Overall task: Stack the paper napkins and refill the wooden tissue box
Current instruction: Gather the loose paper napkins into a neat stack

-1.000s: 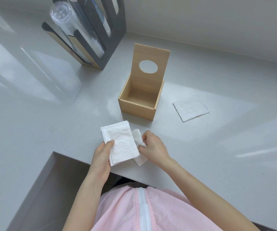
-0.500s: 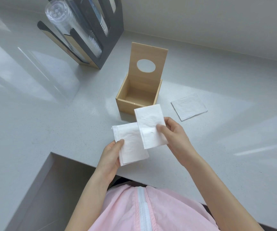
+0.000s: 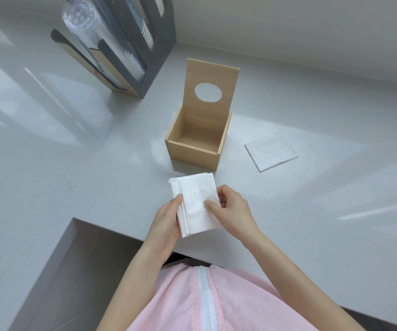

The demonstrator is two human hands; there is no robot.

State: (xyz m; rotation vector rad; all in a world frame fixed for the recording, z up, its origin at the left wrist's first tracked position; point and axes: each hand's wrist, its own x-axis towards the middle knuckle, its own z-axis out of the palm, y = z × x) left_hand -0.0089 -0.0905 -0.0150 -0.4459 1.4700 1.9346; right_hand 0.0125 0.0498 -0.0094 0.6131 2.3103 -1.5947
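Both hands hold the napkin stack (image 3: 196, 203) above the tabletop (image 3: 312, 211) edge: left hand (image 3: 166, 220) grip clamped on its left side (fingers hidden beneath), right hand (image 3: 231, 210) thumb pressing on top. The wooden tissue box (image 3: 194, 152) stands just behind, lid (image 3: 211, 86) upright; a loose napkin (image 3: 271, 151) lies to its right.

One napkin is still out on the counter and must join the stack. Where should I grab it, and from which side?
The loose napkin lies flat right of the box, so probably no side grip works. Its near edge looks slightly frayed and layered: come from above with the right hand, pinch that near corner and peel upward.
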